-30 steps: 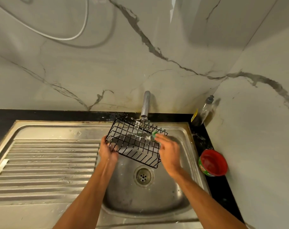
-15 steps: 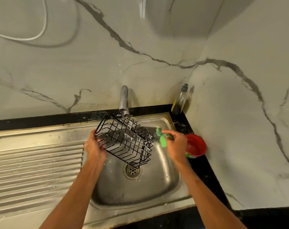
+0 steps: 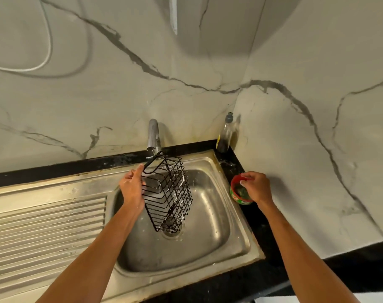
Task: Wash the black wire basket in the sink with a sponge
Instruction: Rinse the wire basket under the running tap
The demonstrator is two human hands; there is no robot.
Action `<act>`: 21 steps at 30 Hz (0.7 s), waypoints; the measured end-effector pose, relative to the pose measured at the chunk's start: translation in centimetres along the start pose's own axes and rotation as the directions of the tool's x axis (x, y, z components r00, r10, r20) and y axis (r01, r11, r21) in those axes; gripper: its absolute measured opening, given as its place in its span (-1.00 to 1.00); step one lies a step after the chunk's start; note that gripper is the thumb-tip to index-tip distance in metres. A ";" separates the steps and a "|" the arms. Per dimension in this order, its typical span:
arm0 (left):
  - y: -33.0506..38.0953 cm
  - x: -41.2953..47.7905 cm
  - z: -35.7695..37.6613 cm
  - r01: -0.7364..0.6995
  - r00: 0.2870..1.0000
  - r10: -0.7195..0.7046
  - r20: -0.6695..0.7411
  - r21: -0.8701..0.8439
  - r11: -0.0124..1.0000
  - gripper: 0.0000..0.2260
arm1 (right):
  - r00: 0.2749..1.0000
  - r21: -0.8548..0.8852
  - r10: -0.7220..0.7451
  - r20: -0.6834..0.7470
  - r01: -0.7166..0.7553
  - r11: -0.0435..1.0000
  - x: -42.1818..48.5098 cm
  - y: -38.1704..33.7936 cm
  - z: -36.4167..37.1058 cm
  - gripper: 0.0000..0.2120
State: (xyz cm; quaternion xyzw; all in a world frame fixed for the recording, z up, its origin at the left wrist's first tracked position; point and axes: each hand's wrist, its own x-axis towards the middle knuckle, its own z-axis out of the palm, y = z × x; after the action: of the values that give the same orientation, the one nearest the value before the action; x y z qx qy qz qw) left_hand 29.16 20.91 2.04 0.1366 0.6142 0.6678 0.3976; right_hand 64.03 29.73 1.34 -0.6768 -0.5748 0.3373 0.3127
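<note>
Basket (image 3: 167, 193) is gripped by its rim in the left hand (image 3: 132, 188), tilted above the sink (image 3: 234, 219) drain. Right hand (image 3: 256, 187) is pressed into red tub (image 3: 237, 194); its grasp can't be told.

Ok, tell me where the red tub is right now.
In the head view the red tub sits on the black counter just right of the sink rim, in front of the corner bottle; the right hand reaches into it.

The red tub (image 3: 240, 196) bears a label too blurred to read.
</note>
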 end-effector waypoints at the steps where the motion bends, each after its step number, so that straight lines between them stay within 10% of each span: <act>1: 0.2 -0.1 0.1 -0.010 1.000 0.010 0.013 0.014 1.000 -0.76 | 1.000 0.007 -0.027 -0.012 0.027 1.000 -0.2 -0.5 0.1 -0.77; 9: 1.4 -0.1 0.7 -0.091 0.993 0.084 0.078 0.090 0.992 -0.72 | 0.955 0.115 -0.280 0.097 0.269 0.956 -1.2 -6.0 2.9 -0.80; 21: 3.0 0.5 1.1 -0.176 0.951 0.125 0.284 0.161 0.971 -0.64 | 0.656 0.115 -0.430 0.620 0.466 0.877 -1.1 -15.7 11.3 -0.66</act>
State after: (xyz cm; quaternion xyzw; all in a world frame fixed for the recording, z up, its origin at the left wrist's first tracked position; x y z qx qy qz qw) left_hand 28.48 22.29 4.91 0.3098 0.6006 0.6115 0.4115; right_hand 45.80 31.26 7.70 -0.3698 -0.8030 0.4400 0.1574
